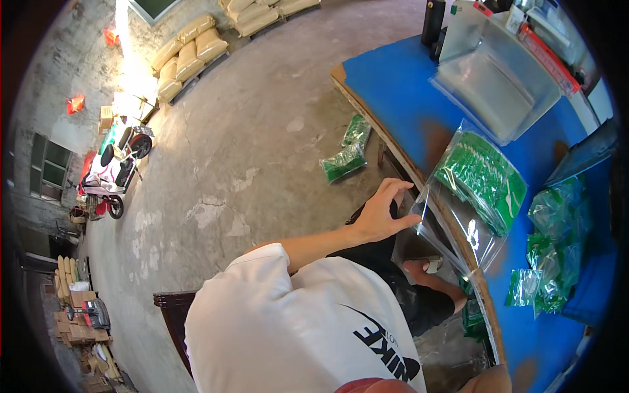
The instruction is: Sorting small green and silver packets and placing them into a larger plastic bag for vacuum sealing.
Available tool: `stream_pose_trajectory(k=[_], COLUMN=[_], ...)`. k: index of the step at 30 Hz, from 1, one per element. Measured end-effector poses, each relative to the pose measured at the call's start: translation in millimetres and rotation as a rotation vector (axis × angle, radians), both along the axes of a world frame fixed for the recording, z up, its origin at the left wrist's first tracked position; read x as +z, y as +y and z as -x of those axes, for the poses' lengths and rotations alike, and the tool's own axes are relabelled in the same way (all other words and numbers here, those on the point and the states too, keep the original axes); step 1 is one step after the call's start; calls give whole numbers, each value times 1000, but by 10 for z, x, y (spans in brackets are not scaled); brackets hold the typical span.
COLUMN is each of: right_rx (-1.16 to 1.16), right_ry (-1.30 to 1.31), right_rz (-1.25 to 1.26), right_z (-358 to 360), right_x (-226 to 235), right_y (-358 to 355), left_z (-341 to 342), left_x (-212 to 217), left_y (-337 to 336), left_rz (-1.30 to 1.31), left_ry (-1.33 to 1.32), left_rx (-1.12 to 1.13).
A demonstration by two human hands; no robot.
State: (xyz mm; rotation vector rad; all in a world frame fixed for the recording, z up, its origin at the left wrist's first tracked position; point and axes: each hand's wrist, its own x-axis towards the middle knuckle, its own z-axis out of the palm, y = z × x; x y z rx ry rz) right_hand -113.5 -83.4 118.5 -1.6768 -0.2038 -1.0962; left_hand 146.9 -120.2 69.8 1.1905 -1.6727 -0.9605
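Observation:
My left hand (382, 215) reaches over the table's near edge with thumb and fingers apart. Its thumb tip is at the loose clear edge of a large plastic bag (473, 237); whether it presses on the film is hard to tell. Inside that bag lies a stack of small green-and-clear packets (481, 177), resting on the blue tabletop (386, 72). Only a bit of skin, apparently my right hand or arm (490, 380), shows at the lower edge beside the table; its fingers are hidden.
More green packets (557, 242) lie in a heap at the table's right. A clear plastic bin (488, 82) stands at the back. Two green bundles (345, 164) lie on the concrete floor. Stacked sacks (187, 56) and a scooter (114, 164) are farther left.

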Motion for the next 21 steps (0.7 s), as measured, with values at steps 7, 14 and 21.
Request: stream_pose_trajectory(k=[7,14,21], right_rx=[1,27,54], right_ry=[-122,-250,-375], right_rz=[-203,-396,-600], right_z=[22,10,-21], right_x=[-36,-72,-86], right_y=[49,48,63], left_z=[99,100,55], left_x=[-66,-139,-229], left_y=[47,92,140], left_rz=[-71,-78,-94], left_ry=[-36,-44,37], left_rx=[-12,-11,-1])
